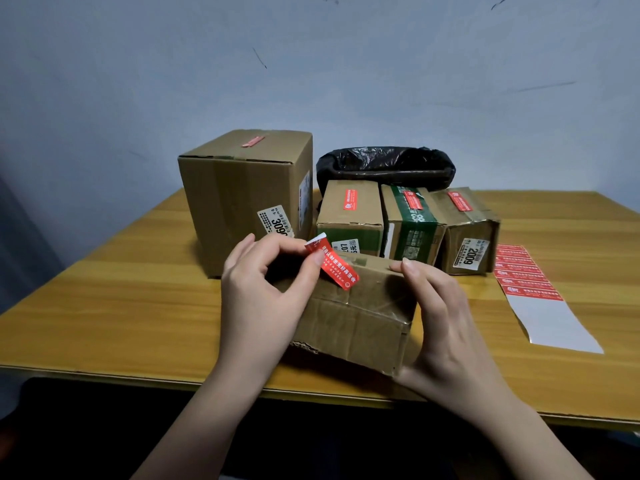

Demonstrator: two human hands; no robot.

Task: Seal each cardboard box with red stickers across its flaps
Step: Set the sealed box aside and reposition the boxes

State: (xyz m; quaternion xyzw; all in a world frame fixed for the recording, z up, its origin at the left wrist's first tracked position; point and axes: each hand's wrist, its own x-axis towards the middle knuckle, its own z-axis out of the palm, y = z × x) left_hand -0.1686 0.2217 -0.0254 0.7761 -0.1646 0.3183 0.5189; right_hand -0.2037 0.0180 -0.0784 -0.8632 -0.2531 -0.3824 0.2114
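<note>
A worn cardboard box (360, 320) lies near the table's front edge, between my hands. My left hand (263, 292) pinches one end of a red sticker (334, 268) with white print; the sticker's lower end lies on the box top. My right hand (440, 313) grips the box's right side, with its fingers over the top edge. Behind stand a tall box (239, 195) and three small boxes (349, 216) (412, 226) (467, 230), each bearing a red sticker on top.
A backing sheet with several red stickers (526, 275) lies on the wooden table (121, 306) at the right. A black plastic bag (384, 168) sits behind the small boxes against the blue-grey wall. The table's front edge runs just below the box.
</note>
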